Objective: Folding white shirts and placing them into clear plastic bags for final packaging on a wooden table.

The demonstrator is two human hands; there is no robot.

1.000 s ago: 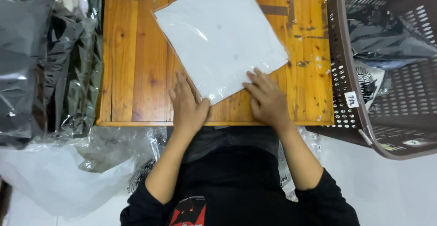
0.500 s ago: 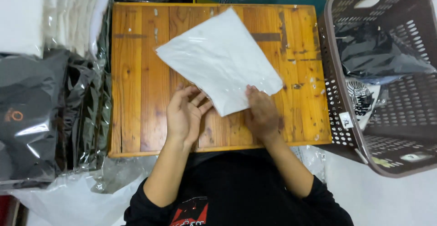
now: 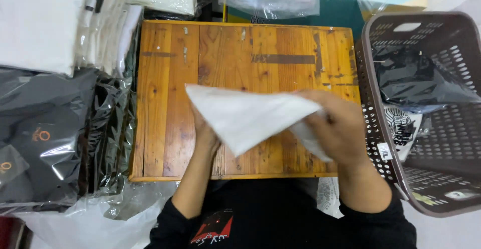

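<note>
Head view, so you're looking straight down at a wooden tabletop (image 3: 165, 129) with stacks of bagged dark clothes (image 3: 45, 139) on the left and a brown plastic basket (image 3: 381, 43) on the right holding more bagged stuff. Over the middle of the tabletop is a white bag (image 3: 245, 116), flat and lifted off the wood. Looks super light and floppy, kinda slick too, so I'd guess pinching the edges works best. Right hand (image 3: 340, 129) is closed around its right end, fingers wrapped over it. Left hand (image 3: 205, 131) is tucked underneath the left part, mostly hidden, so can't tell how tightly it's gripping.
</note>
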